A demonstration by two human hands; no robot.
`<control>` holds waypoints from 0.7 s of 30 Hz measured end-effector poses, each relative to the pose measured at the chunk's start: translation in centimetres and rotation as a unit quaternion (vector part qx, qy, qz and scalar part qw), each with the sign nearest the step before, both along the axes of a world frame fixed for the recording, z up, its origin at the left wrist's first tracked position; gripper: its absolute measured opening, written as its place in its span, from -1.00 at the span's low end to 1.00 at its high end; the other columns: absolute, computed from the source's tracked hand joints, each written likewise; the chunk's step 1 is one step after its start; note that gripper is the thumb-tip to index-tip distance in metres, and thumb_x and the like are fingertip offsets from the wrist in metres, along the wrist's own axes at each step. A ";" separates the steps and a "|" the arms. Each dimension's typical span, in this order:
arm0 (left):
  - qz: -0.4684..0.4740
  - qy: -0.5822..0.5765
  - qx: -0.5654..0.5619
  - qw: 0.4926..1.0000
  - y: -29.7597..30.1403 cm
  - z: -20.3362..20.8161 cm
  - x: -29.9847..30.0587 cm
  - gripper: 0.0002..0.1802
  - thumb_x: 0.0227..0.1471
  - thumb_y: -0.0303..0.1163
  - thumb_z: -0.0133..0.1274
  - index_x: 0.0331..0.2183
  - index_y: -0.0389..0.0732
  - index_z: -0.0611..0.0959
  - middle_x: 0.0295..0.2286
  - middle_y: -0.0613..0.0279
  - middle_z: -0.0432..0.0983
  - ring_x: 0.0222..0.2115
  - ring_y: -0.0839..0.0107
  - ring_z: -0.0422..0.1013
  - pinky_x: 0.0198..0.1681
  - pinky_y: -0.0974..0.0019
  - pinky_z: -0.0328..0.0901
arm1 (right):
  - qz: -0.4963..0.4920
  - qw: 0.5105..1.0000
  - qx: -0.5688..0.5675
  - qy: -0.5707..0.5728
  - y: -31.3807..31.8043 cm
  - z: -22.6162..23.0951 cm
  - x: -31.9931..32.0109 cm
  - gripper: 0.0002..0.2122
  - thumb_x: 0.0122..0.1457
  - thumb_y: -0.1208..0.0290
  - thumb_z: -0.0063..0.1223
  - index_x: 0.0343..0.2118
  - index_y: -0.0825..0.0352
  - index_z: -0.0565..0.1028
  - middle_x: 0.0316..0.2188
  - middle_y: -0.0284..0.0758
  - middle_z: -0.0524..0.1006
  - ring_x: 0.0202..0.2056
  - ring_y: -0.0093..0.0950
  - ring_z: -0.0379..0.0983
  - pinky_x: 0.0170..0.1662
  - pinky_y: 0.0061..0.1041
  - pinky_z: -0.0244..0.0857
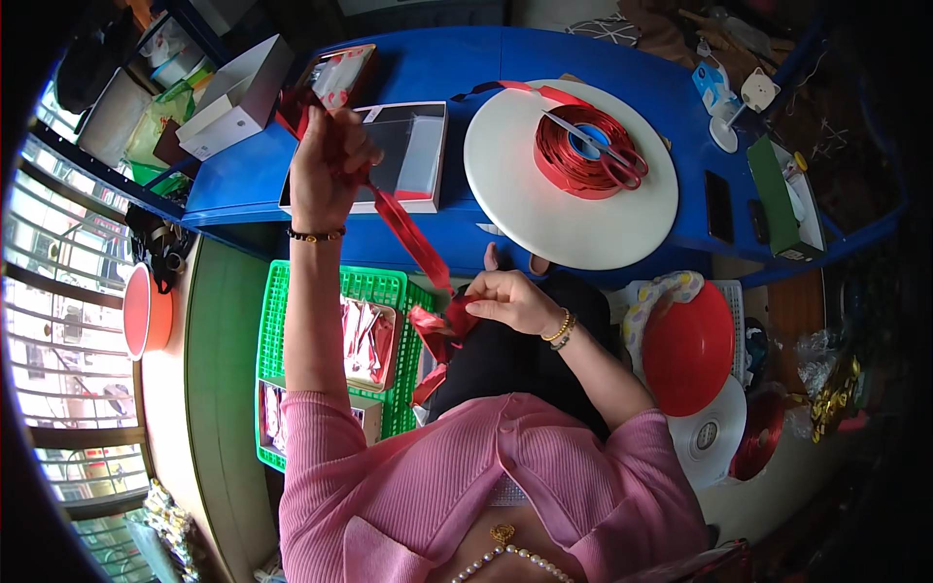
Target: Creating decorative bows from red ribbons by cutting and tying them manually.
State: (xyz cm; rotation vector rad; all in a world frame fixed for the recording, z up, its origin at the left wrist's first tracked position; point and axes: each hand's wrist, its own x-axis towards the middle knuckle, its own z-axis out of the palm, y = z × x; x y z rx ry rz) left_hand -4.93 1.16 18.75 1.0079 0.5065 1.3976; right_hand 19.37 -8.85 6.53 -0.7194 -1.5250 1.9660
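Here we note a glossy red ribbon strip (412,233) slanting: left grip (331,160) clenched around its upper folds by the blue flat-topped counter (447,63), right grip (513,299) pinching it lower, over the black-clothed lap (535,364), presumably to keep it straight.

Daylight from my left; dimmer at right
The barred window (68,335) glares at frame left; lines bow toward black corners.
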 end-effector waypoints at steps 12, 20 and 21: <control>-0.122 0.275 -0.016 0.953 -6.3 -7.4 7.7 -0.63 -0.01 -0.30 0.06 -0.16 -0.26 0.42 -0.41 0.37 0.40 -0.47 0.62 0.31 -0.46 0.48 0.22 | -0.187 0.956 0.097 0.204 6.1 4.3 -0.4 -0.91 0.04 0.54 0.08 -0.38 0.38 0.49 0.09 -0.27 0.21 0.04 -0.47 0.20 0.06 -0.46 0.13; -0.042 0.105 -0.064 0.992 -2.1 -0.4 7.5 -0.57 0.18 -0.14 -0.29 -0.38 -0.31 0.49 -0.46 0.16 0.49 -0.52 0.42 0.42 -0.37 0.38 0.33 | -0.111 0.980 0.095 0.137 3.5 -0.1 -3.1 -0.25 -0.06 0.22 0.25 0.10 0.36 0.03 0.00 -0.11 0.31 0.03 -0.42 0.25 0.10 -0.37 0.07; -0.052 0.093 -0.063 0.992 -1.4 0.8 7.2 -0.56 0.19 -0.15 -0.31 -0.40 -0.33 0.48 -0.46 0.11 0.51 -0.50 0.36 0.44 -0.26 0.31 0.35 | -0.112 0.981 0.094 0.126 3.1 -0.2 -3.8 -0.27 -0.06 0.25 0.25 0.09 0.37 0.03 -0.05 -0.11 0.36 -0.02 -0.42 0.30 0.07 -0.41 0.11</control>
